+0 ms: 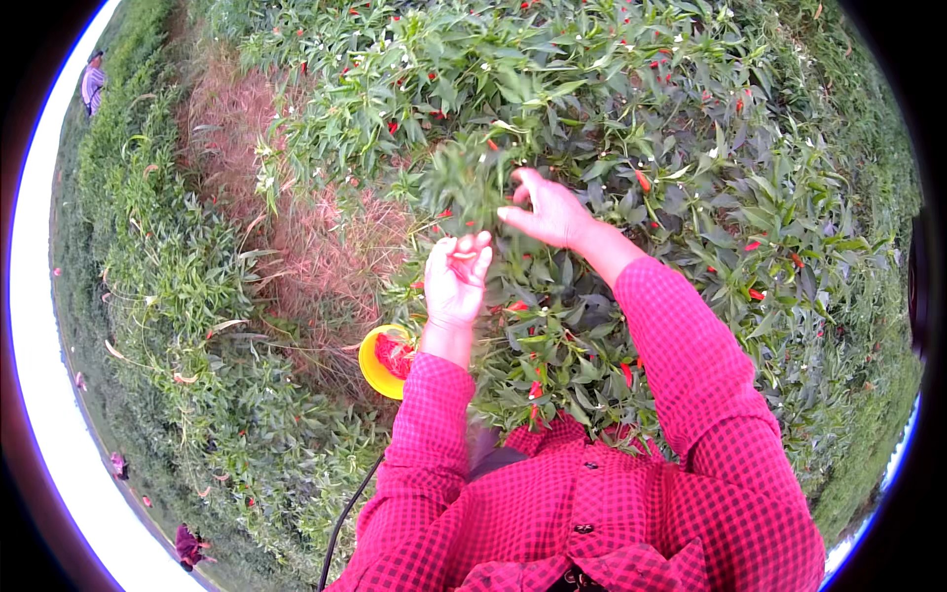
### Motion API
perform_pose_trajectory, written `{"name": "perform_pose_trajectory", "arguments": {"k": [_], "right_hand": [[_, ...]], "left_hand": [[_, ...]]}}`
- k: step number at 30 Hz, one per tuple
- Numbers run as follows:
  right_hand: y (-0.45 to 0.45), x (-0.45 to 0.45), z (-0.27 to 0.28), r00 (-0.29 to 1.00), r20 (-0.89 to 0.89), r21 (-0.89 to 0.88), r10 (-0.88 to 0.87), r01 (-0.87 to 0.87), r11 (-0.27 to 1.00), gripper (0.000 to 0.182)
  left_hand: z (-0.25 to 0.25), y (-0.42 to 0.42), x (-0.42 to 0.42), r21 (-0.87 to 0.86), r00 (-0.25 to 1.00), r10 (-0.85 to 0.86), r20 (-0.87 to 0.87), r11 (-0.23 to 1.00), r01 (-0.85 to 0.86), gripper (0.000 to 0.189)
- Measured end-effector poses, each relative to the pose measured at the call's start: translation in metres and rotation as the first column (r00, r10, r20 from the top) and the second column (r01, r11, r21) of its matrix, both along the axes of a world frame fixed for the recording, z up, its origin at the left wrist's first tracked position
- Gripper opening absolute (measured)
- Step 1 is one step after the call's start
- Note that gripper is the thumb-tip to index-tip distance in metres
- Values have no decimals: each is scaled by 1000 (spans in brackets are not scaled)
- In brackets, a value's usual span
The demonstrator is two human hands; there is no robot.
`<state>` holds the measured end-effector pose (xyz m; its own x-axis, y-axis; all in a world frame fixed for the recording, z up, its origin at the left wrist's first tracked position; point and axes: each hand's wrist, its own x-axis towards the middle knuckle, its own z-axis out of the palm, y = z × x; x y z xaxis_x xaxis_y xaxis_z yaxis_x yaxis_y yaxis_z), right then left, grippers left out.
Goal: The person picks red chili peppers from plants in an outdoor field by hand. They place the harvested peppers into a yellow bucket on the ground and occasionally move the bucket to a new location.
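Observation:
My left hand (456, 285) is turned palm up with its fingers curled, just above the pepper plants. Whether anything small lies within those fingers is unclear. To its upper right, my right hand (551, 212) reaches in among the leaves, thumb and forefinger apart and no object visible between them. A blurred leafy branch (462, 177) is beside its fingertips. Red chili peppers hang around both hands, one of them (643, 180) to the right of my right hand. Below and left of my left hand, a yellow bucket (381, 377) contains red chilies (394, 355); my left forearm is beside its right edge.
Dense chili plants (740, 207) with white flowers spread ahead and to the right. Dry grass (336, 244) covers a strip at left, with another green row (170, 296) beyond it. A black cable (346, 510) runs beside my left sleeve. Several people, one in stripes (93, 83), are far off.

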<state>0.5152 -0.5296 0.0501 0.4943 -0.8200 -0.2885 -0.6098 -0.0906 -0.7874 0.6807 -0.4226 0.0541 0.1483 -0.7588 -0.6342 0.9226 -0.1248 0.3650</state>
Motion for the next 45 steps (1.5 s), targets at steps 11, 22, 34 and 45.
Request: {"name": "perform_pose_trajectory", "arguments": {"k": [11, 22, 34, 45], "right_hand": [[117, -14, -3, 786, -152, -251, 599, -617, 746, 34], [130, 7, 4, 792, -206, -208, 575, -609, 765, 39], [126, 14, 1, 791, -199, -186, 579, -611, 770, 44], [101, 11, 18, 861, -53, -133, 506, -508, 851, 31]], "left_hand": [[23, -7, 50, -32, 903, -231, 362, 965, 260, 6], [-46, -61, -15, 544, -554, -205, 807, 624, 561, 16], [-74, -82, -46, 670, -738, -47, 673, 460, 582, 20], [-127, -63, -26, 282, 48, -684, 727, 362, 888, 13]]}}
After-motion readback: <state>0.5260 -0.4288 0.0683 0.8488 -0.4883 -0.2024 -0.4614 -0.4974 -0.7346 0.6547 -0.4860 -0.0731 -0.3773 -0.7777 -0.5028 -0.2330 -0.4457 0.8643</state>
